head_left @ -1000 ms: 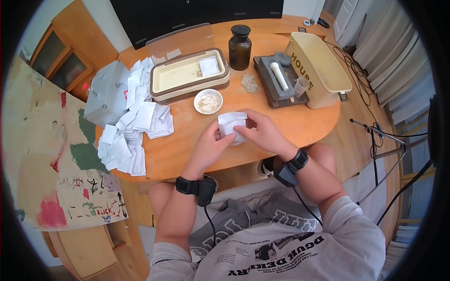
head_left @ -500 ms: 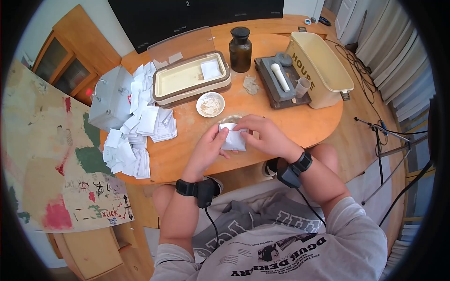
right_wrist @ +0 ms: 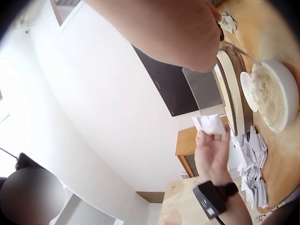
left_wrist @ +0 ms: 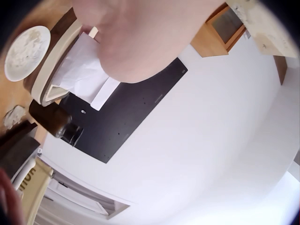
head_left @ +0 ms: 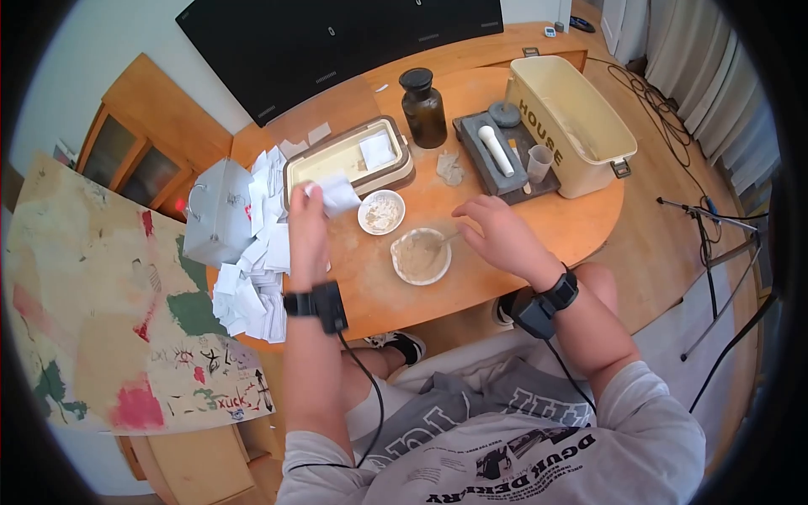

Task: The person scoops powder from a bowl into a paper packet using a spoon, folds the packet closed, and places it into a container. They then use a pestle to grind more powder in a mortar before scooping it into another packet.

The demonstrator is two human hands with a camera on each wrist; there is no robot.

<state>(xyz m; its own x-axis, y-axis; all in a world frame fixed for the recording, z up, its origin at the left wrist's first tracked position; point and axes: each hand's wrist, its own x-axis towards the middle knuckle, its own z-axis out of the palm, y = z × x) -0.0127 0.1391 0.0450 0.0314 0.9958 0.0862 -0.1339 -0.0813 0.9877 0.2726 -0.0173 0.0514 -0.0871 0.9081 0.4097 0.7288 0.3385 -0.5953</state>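
My left hand [head_left: 309,240] holds a folded white paper packet [head_left: 338,195] up at the left, over the near side of the cream box; fingers and thumb grip its edge in the right wrist view. A white bowl [head_left: 421,275] of pale beige powder stands in front of me, with a thin spoon [head_left: 441,242] leaning in it. My right hand [head_left: 502,238] hovers just right of this bowl, fingers loosely spread right at the spoon's handle end. Behind the bowl sits a smaller white dish [head_left: 383,227] with powder.
Heaped white packets [head_left: 252,295] lie at the left beside a silver case [head_left: 217,210]. A cream box [head_left: 396,178] stands behind the small dish, then a dark jar [head_left: 423,114]. At the right are a grey stone block [head_left: 505,178] with a white pestle, a plastic cup [head_left: 539,164] and a cream bin [head_left: 581,164].
Both hands were on the packet over the bowl. The right hand has let go and moved right to the spoon handle; the left has carried the packet left and away, uncovering the bowl.
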